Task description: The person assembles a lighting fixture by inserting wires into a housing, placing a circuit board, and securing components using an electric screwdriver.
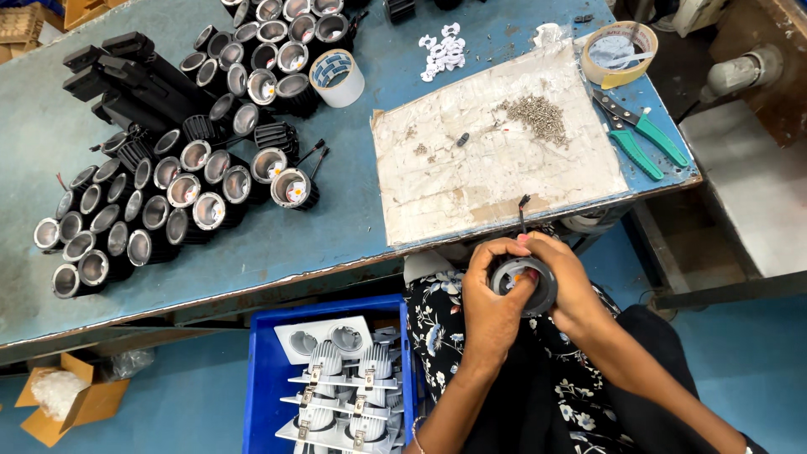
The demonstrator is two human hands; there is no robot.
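Left hand: your left hand [492,307] sits low in the frame, right of centre, over your lap, fingers curled round the near side of the lamp [523,284], thumb pressed into its open face
Right hand: your right hand [565,282] closes on the same lamp from the right, fingers wrapped over its rim
Lamp: a round black housing with a grey ring, held between both hands just below the table [336,227] edge; a dark wire [521,214] stands up from it
Board: a worn white board [496,164] lies on the table above your hands, with a heap of screws [538,118] in its upper right part
Lamps on table: rows of black lamps [168,193] fill the left of the frame
Tape: one tape roll [336,77] stands top centre, another [619,52] at the upper right
Pliers: green-handled pliers [643,134] lie right of the board
Crate: a blue crate [269,378] at bottom centre holds grey fittings [345,395]
Box: a cardboard box [67,399] sits at the lower left
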